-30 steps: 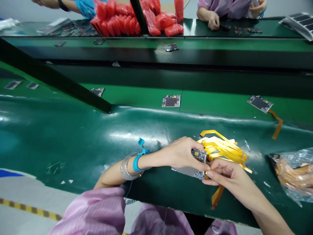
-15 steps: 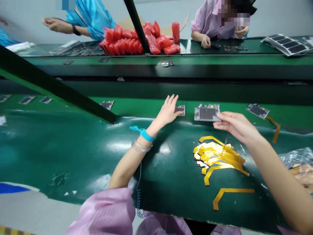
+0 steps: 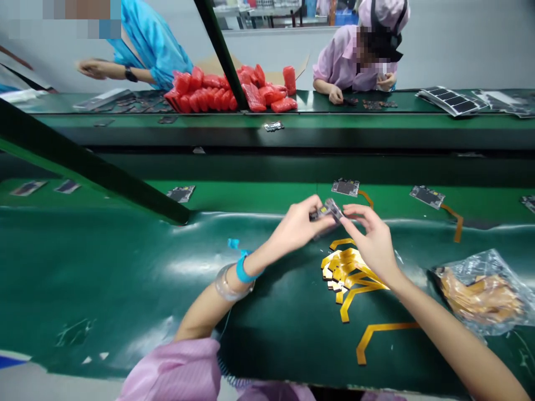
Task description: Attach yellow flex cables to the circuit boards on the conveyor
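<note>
Pinching a circuit board (image 3: 334, 210) over the green mat (image 3: 137, 278) — my left hand (image 3: 295, 225) grips it between thumb and fingers. My right hand (image 3: 371, 236) has thumb and fingertips at its right end; can't tell if they clamp it. Yellow flex strips (image 3: 349, 262) heaped just below — clear bag (image 3: 493, 298) farther right.

No text, number or sign is legible — the held circuit board (image 3: 334, 208) is too blurred.
</note>
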Demonstrator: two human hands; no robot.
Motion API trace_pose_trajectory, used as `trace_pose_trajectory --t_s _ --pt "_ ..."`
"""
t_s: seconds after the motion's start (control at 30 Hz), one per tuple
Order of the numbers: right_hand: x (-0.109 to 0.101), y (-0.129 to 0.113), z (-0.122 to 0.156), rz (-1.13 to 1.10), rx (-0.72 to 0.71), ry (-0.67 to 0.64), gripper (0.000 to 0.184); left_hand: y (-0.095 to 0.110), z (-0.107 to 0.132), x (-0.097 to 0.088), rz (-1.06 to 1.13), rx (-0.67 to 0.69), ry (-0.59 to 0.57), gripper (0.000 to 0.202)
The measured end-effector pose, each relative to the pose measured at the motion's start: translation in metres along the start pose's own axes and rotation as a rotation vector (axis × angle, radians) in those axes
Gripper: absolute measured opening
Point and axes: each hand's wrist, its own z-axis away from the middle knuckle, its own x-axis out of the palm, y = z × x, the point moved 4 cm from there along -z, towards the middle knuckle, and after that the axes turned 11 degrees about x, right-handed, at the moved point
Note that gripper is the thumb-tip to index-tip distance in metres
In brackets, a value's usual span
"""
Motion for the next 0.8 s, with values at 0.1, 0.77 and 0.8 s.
trace_pose_trajectory --t_s 0.1,0.77,0.8 --pt "-0.006 -0.001 0.025 -0.061 0.103 -0.041 0.014 0.029 0.035 0.018 0.116 -0.067 -0.027 0.035" --pt "-0.012 0.032 0.079 0.494 -0.142 -0.417 0.018 -0.008 0.069 0.015 0.626 -0.476 -0.1 0.041" --pt "-0.009 0.036 0.076 0.545 -0.162 -0.494 0.017 -0.009 0.067 0.012 0.64 -0.499 -0.095 0.041"
